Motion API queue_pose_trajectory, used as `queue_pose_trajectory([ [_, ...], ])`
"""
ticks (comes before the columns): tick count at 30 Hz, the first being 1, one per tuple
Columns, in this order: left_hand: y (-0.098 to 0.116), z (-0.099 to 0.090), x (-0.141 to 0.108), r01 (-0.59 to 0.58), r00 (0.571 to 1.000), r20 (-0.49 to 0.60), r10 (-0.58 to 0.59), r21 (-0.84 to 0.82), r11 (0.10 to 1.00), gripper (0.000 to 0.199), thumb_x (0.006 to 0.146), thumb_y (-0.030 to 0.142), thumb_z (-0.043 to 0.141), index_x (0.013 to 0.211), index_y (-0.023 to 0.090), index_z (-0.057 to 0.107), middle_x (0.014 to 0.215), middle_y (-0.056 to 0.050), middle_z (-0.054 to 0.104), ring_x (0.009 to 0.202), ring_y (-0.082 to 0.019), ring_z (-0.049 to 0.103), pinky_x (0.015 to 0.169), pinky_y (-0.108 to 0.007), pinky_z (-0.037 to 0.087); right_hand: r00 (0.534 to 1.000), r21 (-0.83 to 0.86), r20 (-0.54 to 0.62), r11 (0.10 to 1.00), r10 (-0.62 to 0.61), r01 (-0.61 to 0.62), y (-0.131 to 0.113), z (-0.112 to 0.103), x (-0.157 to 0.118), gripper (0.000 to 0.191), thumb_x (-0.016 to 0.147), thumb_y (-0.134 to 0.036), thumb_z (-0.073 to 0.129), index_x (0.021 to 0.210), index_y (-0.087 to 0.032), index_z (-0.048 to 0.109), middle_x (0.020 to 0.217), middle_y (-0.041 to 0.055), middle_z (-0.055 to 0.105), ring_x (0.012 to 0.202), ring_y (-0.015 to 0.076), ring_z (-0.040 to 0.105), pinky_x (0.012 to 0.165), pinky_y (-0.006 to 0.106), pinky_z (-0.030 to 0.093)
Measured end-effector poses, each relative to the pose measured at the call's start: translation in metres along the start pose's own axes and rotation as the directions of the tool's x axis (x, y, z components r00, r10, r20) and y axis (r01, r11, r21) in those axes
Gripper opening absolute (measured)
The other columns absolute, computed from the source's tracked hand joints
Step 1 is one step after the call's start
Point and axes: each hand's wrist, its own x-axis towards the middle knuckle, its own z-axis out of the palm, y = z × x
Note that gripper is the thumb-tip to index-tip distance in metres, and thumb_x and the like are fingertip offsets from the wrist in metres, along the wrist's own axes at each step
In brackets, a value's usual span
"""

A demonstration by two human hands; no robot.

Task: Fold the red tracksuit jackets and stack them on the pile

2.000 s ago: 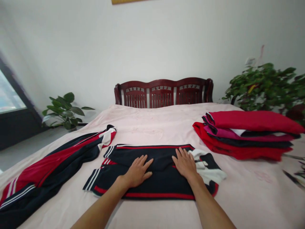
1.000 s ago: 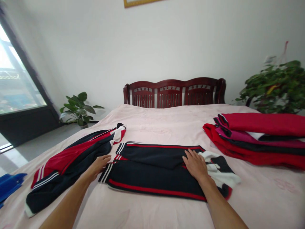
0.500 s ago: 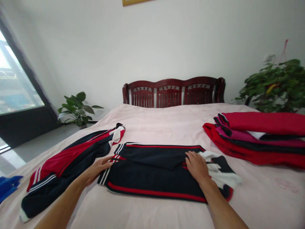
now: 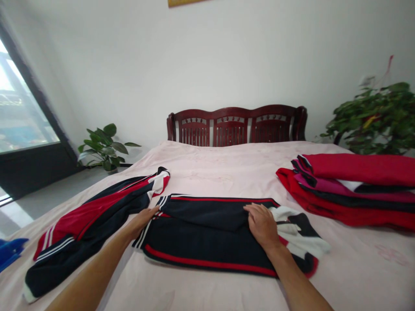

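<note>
Pale pink bed (image 4: 210, 166) with a dark wooden headboard (image 4: 236, 127). Stack of red and magenta clothes (image 4: 350, 194) at right; crumpled navy-and-red track jacket (image 4: 87, 220) at left; blue item (image 4: 9, 252) at the bed's left edge. Folded navy track garment (image 4: 207, 242) lies mid-bed, between them. Right hand (image 4: 262, 226) rests flat on its top fold, fingers close together. Left hand (image 4: 141, 222) touches its striped left end, fingers slightly apart, not clearly gripping.

Place: home bedrm
Bed: pink-covered bed (image 4: 220, 168), wood headboard (image 4: 236, 127) at 12 o'clk
Plants: potted plant (image 4: 103, 149) at 11 o'clk, potted plant (image 4: 372, 121) at 2 o'clk
Window: lg window (image 4: 22, 99) at 10 o'clk
</note>
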Motion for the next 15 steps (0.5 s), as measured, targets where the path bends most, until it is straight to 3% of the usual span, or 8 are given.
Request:
queue_pose_trajectory([
  [1,0.002,0.0,0.002,0.12,0.99,0.087,-0.112,-0.096,0.988,0.048,0.072,0.06,0.071,0.088,0.015,0.075,0.082,-0.015,0.078,0.09,-0.036,0.074,0.082,-0.044,0.059,1.0,0.026,-0.004,1.0,-0.016,0.016,-0.007,0.0,0.001,0.039,0.088,-0.013,0.041,0.112,-0.021,0.071,0.118,0.0057,0.071,0.119,0.0223,0.057,0.113,0.039,0.032],
  [3,0.004,0.001,0.007,0.357,0.914,0.272,-0.3,-0.19,0.915,0.052,0.07,0.061,0.073,0.089,0.013,0.075,0.082,-0.018,0.078,0.089,-0.037,0.074,0.081,-0.046,0.061,0.999,0.089,-0.005,0.995,-0.051,0.051,-0.025,0.0,0.003,0.039,0.088,-0.013,0.041,0.112,-0.021,0.071,0.117,0.0055,0.071,0.119,0.0219,0.057,0.114,0.039,0.032],
  [5,0.005,0.003,0.01,0.46,0.863,0.339,-0.374,-0.224,0.859,0.054,0.069,0.062,0.075,0.09,0.013,0.075,0.082,-0.019,0.078,0.086,-0.037,0.075,0.08,-0.047,0.062,0.997,0.169,0.011,0.983,-0.078,0.075,-0.049,-0.002,0.003,0.039,0.088,-0.014,0.042,0.113,-0.021,0.071,0.118,0.0056,0.071,0.12,0.022,0.057,0.115,0.041,0.032],
  [7,0.005,0.007,0.01,0.422,0.89,0.304,-0.341,-0.261,0.868,0.053,0.066,0.06,0.078,0.093,0.014,0.074,0.081,-0.018,0.078,0.083,-0.037,0.075,0.078,-0.048,0.063,0.994,0.278,0.055,0.957,-0.098,0.079,-0.077,-0.002,0.001,0.039,0.088,-0.016,0.044,0.117,-0.021,0.07,0.123,0.0061,0.069,0.123,0.0226,0.056,0.115,0.042,0.033],
  [10,0.006,0.011,0.004,0.238,0.961,0.211,-0.181,-0.29,0.927,0.056,0.064,0.056,0.081,0.104,0.019,0.071,0.085,-0.013,0.079,0.081,-0.035,0.076,0.078,-0.048,0.062,0.982,0.499,0.139,0.866,-0.13,0.044,-0.122,0.002,0.0,0.045,0.089,-0.025,0.049,0.132,-0.022,0.062,0.136,0.0075,0.062,0.13,0.0241,0.051,0.115,0.044,0.035],
  [12,0.008,0.011,0.0,0.171,0.968,0.227,-0.107,-0.285,0.943,0.056,0.065,0.054,0.082,0.109,0.022,0.069,0.091,-0.011,0.079,0.085,-0.032,0.076,0.082,-0.046,0.062,0.974,0.647,0.178,0.762,-0.139,-0.009,-0.151,0.012,0.005,0.052,0.09,-0.032,0.05,0.141,-0.022,0.053,0.145,0.0083,0.055,0.135,0.025,0.047,0.117,0.045,0.033],
  [15,0.009,0.01,-0.004,0.245,0.939,0.31,-0.149,-0.297,0.923,0.05,0.065,0.049,0.084,0.103,0.019,0.071,0.089,-0.011,0.079,0.087,-0.032,0.076,0.084,-0.042,0.062,0.967,0.792,0.238,0.595,-0.095,-0.136,-0.186,0.037,0.022,0.061,0.093,-0.044,0.048,0.149,-0.02,0.043,0.155,0.0085,0.043,0.144,0.0246,0.036,0.122,0.044,0.023],
])
